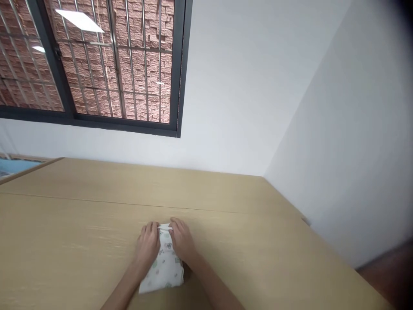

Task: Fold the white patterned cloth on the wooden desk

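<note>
A white diaper (166, 269) with small green and grey prints lies on the wooden tabletop (80, 241), its narrow folded end pointing away from me. My left hand (149, 242) grips the far left corner of that end, fingers curled over the edge. At the far right corner, my right hand (181, 239) pinches the same end with its fingers bent. A small white fold shows between the two hands. My fingertips and the diaper's underside are partly hidden.
A seam runs across the table, parallel to its far edge. Behind stands a white wall (222, 107) with a dark-framed barred window (179, 86) at the left. A light blue item (17, 165) lies beyond the table's left edge. Another wall (364, 142) borders the right side.
</note>
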Tool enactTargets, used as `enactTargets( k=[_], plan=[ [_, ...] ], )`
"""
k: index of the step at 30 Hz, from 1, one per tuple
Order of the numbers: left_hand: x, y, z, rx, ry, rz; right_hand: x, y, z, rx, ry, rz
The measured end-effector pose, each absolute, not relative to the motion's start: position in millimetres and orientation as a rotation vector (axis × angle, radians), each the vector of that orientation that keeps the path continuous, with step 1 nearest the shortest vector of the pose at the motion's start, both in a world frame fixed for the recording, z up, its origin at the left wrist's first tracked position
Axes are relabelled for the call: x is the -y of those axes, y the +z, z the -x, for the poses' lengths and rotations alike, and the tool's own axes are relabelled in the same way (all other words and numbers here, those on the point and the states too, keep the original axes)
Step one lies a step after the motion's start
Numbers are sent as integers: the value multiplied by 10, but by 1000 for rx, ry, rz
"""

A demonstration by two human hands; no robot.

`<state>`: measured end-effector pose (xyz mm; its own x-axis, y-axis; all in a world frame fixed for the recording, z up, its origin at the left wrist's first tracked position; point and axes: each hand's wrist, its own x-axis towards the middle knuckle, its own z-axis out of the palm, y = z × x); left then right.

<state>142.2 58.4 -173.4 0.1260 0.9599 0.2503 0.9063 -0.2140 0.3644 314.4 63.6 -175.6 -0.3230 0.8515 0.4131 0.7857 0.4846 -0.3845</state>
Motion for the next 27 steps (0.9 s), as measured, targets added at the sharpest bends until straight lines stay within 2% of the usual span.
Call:
enactTargets(
  k=[7,15,19,23,27],
  plan=[
    [-754,-1794,-1408,-1958,579,-2337,-827,-1790,-3049,2112,207,1396],
    [-841,-1913,-1420,-1975,644,-2365,-856,-1748,-3099,2043,242,1390],
    [-903,-1781,-1437,-2004,694,-2393,-887,-1694,-3056,2017,198,1453],
    [-541,-1628,-1493,-1983,749,-2489,-738,-1418,-3054,2049,151,1390],
    [279,-1982,-1591,-1668,804,-2771,-230,-1066,-3106,2310,357,998]
  ],
)
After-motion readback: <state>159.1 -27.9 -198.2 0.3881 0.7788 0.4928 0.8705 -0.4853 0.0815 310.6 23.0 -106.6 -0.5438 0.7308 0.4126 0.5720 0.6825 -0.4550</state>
